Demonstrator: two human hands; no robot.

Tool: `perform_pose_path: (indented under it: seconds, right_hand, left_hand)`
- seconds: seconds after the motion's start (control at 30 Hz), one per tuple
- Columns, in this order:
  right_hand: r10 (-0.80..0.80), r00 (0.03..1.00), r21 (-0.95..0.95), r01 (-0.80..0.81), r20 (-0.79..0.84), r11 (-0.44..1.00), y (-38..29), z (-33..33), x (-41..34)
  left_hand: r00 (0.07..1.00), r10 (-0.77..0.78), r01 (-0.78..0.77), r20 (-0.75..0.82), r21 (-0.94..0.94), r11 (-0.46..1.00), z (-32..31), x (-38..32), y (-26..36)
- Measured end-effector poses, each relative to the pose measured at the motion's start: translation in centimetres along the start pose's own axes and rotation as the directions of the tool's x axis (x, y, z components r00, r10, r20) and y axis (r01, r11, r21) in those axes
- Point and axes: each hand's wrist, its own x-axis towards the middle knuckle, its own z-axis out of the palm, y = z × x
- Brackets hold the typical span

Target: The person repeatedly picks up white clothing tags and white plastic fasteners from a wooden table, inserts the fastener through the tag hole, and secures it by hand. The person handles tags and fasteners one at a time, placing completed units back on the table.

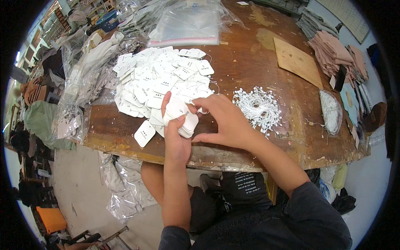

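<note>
My left hand (pixel 178 140) holds a thick stack of white cardboard hang tags (pixel 179 117), thumb across the front and fingers behind. At the stack's right side is my right hand (pixel 226 123). Its fingertips touch the upper edge of the tags, while its thumb is spread apart below; part of its fingers is hidden. Just beyond the hands lies a large heap of printed white hang tags (pixel 159 73), some with string loops. One loose tag (pixel 144 133) rests left of the stack. To the right is a tangled pile of white tag strings (pixel 259 107).
Clear plastic bags (pixel 187 28) lie behind the heap on the wooden table (pixel 237 65). Bagged garments (pixel 90 68) crowd the left side. At right are a flat board (pixel 297 61), folded pink garments (pixel 334 51) and a bagged white bundle (pixel 330 112).
</note>
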Motion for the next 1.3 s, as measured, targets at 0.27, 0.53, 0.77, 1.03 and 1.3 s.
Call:
perform_pose_path:
  seconds: [0.27, 0.53, 0.77, 1.03, 1.3]
  right_hand:
    - [-0.168, 0.986, 0.089, 0.167, 0.006, 0.982, 0.9, 1.2, -0.5]
    - [-0.119, 0.991, -0.047, 0.116, -0.055, 0.992, 0.9, 1.4, -1.5]
    - [0.049, 0.979, 0.048, -0.04, -0.2, 0.998, 3.5, -1.9, -0.7]
    - [0.173, 0.983, -0.375, -0.186, -0.067, 0.908, 10.5, -4.1, -2.5]
    - [-0.004, 0.944, -0.269, -0.09, -0.33, 0.959, 10.0, -3.1, -2.5]
  left_hand:
    - [0.928, -0.351, 0.32, 0.127, 0.216, 0.922, -0.2, -0.4, 0.4]
    - [0.882, -0.465, 0.448, 0.077, 0.171, 0.877, -0.5, -0.7, -0.3]
    - [0.92, -0.389, 0.376, 0.043, 0.183, 0.908, -0.1, -0.4, -1.1]
    - [0.947, -0.313, 0.318, -0.069, 0.33, 0.889, 0.4, -0.1, -1.0]
    - [0.935, -0.355, 0.32, 0.018, 0.396, 0.861, 0.8, 0.0, -1.8]
